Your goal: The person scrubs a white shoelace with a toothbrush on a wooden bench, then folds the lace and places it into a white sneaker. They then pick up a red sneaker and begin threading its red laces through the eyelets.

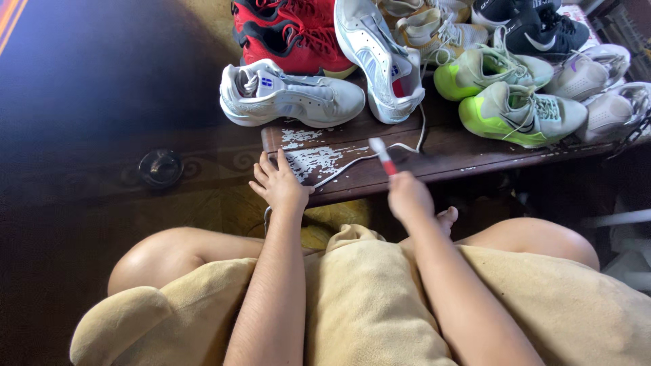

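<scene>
I sit cross-legged before a low dark wooden table (468,150). My left hand (277,183) rests flat on the table's front edge beside a patch of white foam (308,159), pressing on a white shoelace (352,165) that trails across the wood. My right hand (407,195) holds a small brush with a red and white handle (382,156), its head raised above the table. Just beyond lie a white sneaker on its side (291,96) and another white sneaker tipped up (377,57).
Several more shoes crowd the table's far side: a red pair (285,34), neon-green and grey pair (515,108), black pair (536,30), pale ones at right (603,88). A round dark lid (160,167) lies on the floor at left. A tan cushion (366,298) covers my lap.
</scene>
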